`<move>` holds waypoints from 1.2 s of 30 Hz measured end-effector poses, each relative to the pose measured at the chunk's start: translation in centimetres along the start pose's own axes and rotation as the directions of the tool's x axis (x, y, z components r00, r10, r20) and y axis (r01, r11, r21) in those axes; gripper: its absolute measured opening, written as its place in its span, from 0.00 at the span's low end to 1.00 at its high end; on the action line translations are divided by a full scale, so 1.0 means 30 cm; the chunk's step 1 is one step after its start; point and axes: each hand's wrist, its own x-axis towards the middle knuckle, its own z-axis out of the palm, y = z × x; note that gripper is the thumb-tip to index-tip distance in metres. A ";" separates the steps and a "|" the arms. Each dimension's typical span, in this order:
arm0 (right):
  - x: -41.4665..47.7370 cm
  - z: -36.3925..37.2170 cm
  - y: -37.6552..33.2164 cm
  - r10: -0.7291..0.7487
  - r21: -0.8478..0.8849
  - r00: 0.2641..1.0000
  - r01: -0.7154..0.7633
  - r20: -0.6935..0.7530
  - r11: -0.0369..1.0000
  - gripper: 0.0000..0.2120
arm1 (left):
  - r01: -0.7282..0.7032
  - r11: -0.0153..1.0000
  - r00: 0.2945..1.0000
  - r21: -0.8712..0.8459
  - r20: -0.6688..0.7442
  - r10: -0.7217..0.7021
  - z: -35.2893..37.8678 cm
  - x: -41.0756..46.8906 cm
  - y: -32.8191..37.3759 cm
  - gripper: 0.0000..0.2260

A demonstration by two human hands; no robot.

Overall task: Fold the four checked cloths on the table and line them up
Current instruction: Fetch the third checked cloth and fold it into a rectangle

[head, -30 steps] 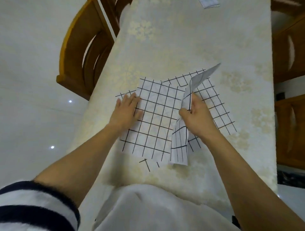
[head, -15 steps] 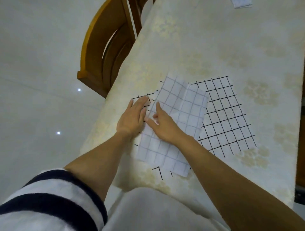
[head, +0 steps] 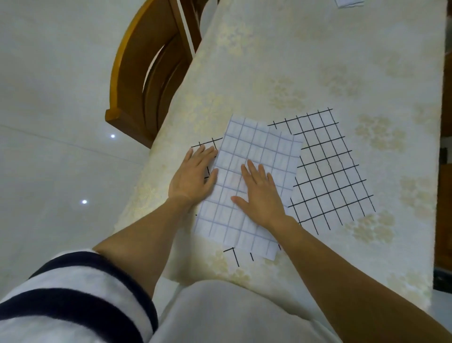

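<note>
A table (head: 318, 61) under a cream, flower-patterned covering fills the middle and right of the frame; a pale glossy floor (head: 49, 117) with two bright spots takes the left; a wooden chair (head: 127, 73) stands against the table's edge at upper left; dark wooden furniture (head: 446, 195) is cut off at the right edge. The checked cloth (head: 327, 171) lies at centre, its left part turned over into a pale flap, with black grid showing to the right. The left hand (head: 193, 176) lies flat, fingers straight, at the flap's left edge; the right hand (head: 261, 195) presses flat on the flap. A striped sleeve (head: 73, 293) fills the lower left; a scrap of white fabric (head: 349, 3) is cropped at the top; black lines below the flap may belong to another cloth, I cannot tell.
</note>
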 end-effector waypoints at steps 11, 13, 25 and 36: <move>-0.215 -0.022 0.230 0.673 0.575 0.734 -0.588 0.087 0.568 0.16 | -0.013 0.990 0.976 -0.139 -0.218 -0.018 -0.041 -0.015 0.102 0.19; -0.216 -0.010 0.236 0.668 0.571 0.742 -0.573 0.058 0.587 0.12 | -0.176 0.983 0.950 -0.058 -0.273 0.154 -0.017 -0.018 0.201 0.16; -0.274 0.003 0.242 0.518 0.510 0.815 -0.341 -0.259 0.790 0.08 | -0.401 0.913 0.875 0.071 0.326 0.359 0.255 -0.119 0.503 0.35; -0.162 -0.019 0.376 0.159 -0.054 0.982 -0.165 -0.104 0.985 0.35 | -0.274 0.949 0.816 0.153 0.559 0.146 0.208 -0.030 0.587 0.56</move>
